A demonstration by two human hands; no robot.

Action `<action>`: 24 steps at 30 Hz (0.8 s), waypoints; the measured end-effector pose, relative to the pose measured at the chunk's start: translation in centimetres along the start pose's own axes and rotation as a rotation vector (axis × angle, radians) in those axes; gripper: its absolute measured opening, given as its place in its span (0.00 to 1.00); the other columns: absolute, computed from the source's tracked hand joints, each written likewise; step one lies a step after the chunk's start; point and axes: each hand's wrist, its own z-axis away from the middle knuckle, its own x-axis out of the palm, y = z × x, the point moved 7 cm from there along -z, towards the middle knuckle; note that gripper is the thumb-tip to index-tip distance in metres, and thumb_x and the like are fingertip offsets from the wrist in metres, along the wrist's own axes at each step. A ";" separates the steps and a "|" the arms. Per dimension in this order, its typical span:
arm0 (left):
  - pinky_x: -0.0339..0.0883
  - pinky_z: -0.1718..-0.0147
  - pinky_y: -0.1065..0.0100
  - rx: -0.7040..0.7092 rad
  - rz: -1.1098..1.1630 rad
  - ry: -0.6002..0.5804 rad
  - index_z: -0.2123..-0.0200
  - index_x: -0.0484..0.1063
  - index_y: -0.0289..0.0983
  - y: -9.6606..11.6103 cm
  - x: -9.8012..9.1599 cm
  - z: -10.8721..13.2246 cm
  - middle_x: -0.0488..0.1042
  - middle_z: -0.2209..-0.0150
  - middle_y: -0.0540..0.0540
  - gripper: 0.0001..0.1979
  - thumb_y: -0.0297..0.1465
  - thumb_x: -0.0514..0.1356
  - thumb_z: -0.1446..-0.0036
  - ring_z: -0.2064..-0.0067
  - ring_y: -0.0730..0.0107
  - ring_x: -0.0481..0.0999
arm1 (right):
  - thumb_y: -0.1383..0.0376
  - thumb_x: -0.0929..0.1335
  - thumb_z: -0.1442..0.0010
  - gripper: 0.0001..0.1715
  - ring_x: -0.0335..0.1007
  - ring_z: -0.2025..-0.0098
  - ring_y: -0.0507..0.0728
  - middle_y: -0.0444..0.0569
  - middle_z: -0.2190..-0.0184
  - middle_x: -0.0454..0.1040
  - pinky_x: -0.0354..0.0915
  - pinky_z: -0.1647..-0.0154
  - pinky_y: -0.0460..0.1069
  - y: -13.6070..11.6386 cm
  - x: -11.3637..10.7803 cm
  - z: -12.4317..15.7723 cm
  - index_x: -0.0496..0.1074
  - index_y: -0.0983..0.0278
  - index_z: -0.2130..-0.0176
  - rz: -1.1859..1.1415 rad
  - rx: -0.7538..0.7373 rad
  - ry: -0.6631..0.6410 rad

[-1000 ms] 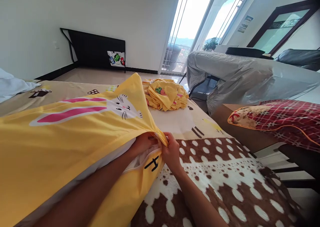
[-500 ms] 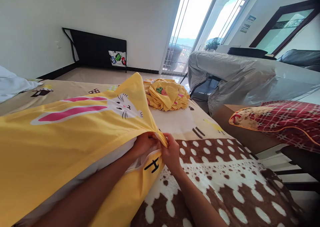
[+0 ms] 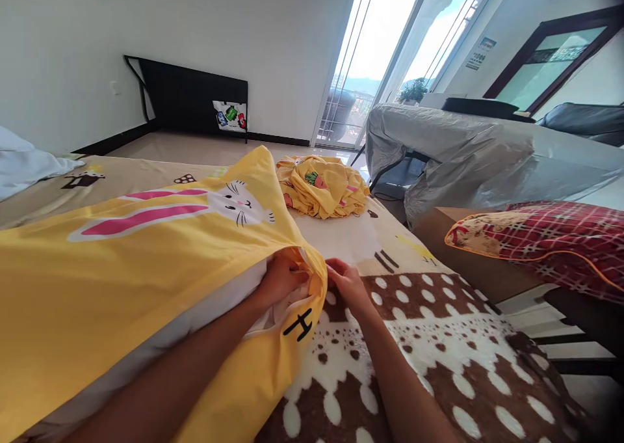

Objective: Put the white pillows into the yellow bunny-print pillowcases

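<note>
A yellow fabric cover with a white rabbit and pink ears lies across the bed, its side opening facing me. White cloth shows inside the opening. My left hand reaches in at the right end, its bent fingers closed on the cover's inner edge. Outside that same end, my right hand has thumb and forefinger together at the rounded rim; the fingertips are partly hidden by the fabric. Below the hands, the lower flap bears a black letter.
A crumpled yellow printed cloth sits farther back on the bed. Brown-and-white spotted blanket covers the near right. To the right are a red plaid cloth on a cardboard box and plastic-draped furniture. White bedding lies left.
My right hand has moved slightly right and its grip has shrunk to the fingertips. The cover's end, earlier bunched between my hands, now curves outward in a smooth rim. My left hand stays inside.
</note>
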 end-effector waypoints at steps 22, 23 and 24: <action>0.64 0.69 0.66 0.188 -0.312 -0.053 0.76 0.73 0.33 -0.1 1.1 0.0 0.77 0.72 0.46 0.06 0.30 0.59 0.54 0.66 0.61 0.74 | 0.69 0.65 0.64 0.08 0.51 0.82 0.45 0.38 0.83 0.62 0.51 0.82 0.42 2.1 4.9 1.7 0.67 0.64 0.76 -0.367 0.310 -0.305; 0.64 0.69 0.66 0.194 -0.330 -0.043 0.76 0.73 0.34 -0.1 1.2 0.0 0.77 0.72 0.46 0.06 0.31 0.59 0.54 0.66 0.61 0.74 | 0.69 0.64 0.64 0.07 0.49 0.82 0.44 0.37 0.84 0.59 0.49 0.83 0.42 2.3 4.9 1.7 0.65 0.64 0.77 -0.351 0.330 -0.306; 0.64 0.69 0.66 0.201 -0.348 -0.033 0.75 0.73 0.34 0.0 1.2 0.1 0.78 0.71 0.46 0.06 0.31 0.59 0.54 0.66 0.61 0.74 | 0.69 0.64 0.64 0.06 0.47 0.83 0.44 0.36 0.85 0.57 0.47 0.84 0.42 2.5 4.8 1.7 0.64 0.64 0.77 -0.332 0.346 -0.310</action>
